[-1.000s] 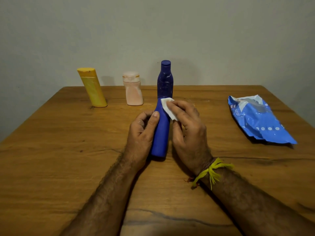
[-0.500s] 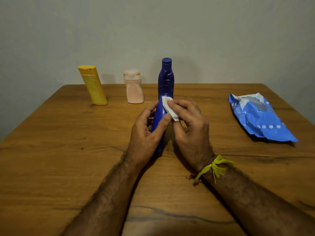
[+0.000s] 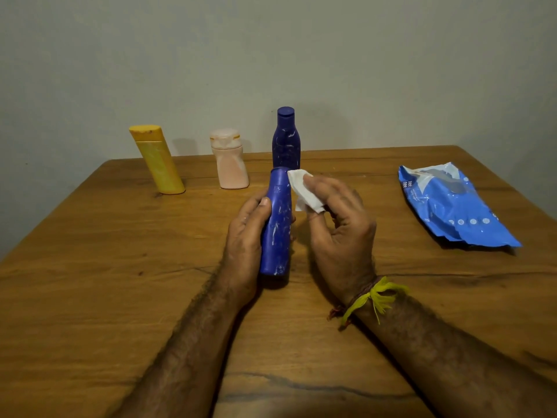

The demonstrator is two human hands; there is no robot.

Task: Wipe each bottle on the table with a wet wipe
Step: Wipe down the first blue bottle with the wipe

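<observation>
Left hand (image 3: 245, 236) is wrapping its fingers and thumb round the blue bottle (image 3: 277, 224), and I'm seeing that bottle tilted, long axis running away from me, cap end far, base near, seemingly just above the table (image 3: 90, 267). Right hand (image 3: 337, 224) is sitting just to the bottle's right, pinching the white wet wipe (image 3: 303, 191) in loosely curled fingers; the wipe's edge is meeting the bottle near the cap end. I'm judging the right hand closest for the coming stroke down the side.
</observation>
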